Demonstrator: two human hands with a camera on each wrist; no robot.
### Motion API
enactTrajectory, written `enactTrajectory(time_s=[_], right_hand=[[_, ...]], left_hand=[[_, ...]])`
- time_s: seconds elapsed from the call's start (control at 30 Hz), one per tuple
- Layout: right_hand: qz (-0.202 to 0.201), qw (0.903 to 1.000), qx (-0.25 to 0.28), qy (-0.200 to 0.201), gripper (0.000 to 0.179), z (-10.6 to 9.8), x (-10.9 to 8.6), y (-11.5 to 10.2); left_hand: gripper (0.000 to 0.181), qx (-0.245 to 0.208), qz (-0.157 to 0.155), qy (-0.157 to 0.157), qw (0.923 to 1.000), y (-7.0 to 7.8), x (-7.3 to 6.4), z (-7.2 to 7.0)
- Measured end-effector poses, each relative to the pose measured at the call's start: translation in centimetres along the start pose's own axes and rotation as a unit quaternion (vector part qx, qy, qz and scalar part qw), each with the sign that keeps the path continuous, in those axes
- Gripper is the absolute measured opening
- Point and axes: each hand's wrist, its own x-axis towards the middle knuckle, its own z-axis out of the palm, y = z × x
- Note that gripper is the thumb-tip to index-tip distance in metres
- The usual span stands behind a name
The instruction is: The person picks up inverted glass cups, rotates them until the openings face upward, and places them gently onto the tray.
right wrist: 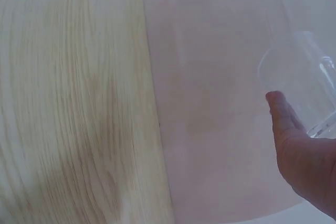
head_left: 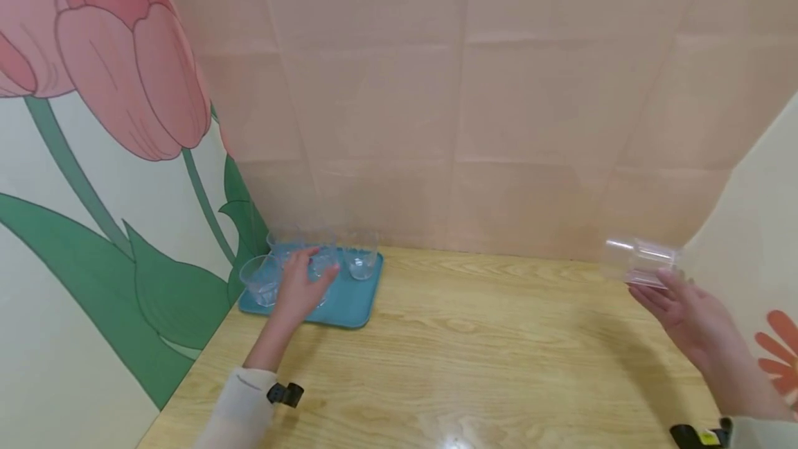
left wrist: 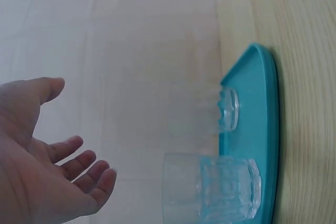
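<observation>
My left hand [head_left: 303, 289] reaches over the blue tray [head_left: 352, 307] at the left, thumb spread from the curved fingers and nothing in its grasp. Several clear drinking glasses stand upright there, among them one at the front left [head_left: 262, 281] and one at the back right [head_left: 361, 255]; the hand partly hides others. In the left wrist view, the palm [left wrist: 52, 166] is apart from the nearest glass [left wrist: 210, 187]. Over at the right, my right hand [head_left: 701, 321] holds another clear glass [head_left: 642, 262] tipped on its side, raised above the table. Fingers and thumb grip its lower part.
The wood-grain table [head_left: 474, 345] runs between tray and right hand. A pink sheet [head_left: 461, 102] covers the wall behind. Tulips [head_left: 134, 68] decorate the left wall, close by the tray, and an orange flower [head_left: 782, 352] is on the right wall.
</observation>
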Motion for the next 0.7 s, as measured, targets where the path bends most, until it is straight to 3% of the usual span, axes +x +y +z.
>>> enactTrajectory(time_s=[0.1, 0.17, 0.3, 0.53, 0.7], right_hand=[[-0.006, 0.9974, 0.012, -0.07, 0.045, 1.0, 0.1, 1.1], [-0.012, 0.9955, 0.028, -0.089, 0.047, 1.7, 0.3, 1.9], [-0.031, 0.9921, 0.058, -0.107, 0.046, 3.0, 0.5, 3.4], [-0.039, 0.9897, 0.046, -0.13, 0.045, 5.1, 1.0, 6.1], [-0.031, 0.9889, 0.032, -0.142, 0.045, 6.4, 1.0, 7.5]], left_hand=[[0.064, -0.019, 0.004, -0.011, 0.9997, 0.4, -0.1, 0.3], [0.064, -0.035, 0.004, -0.022, 0.9991, 0.8, -0.1, 0.5], [0.066, -0.058, 0.005, -0.05, 0.997, 1.5, -0.5, 0.8], [0.074, -0.083, -0.005, -0.119, 0.9894, 3.1, -1.4, 1.5], [0.072, -0.112, 0.001, -0.138, 0.9842, 4.0, -1.8, 2.1]])
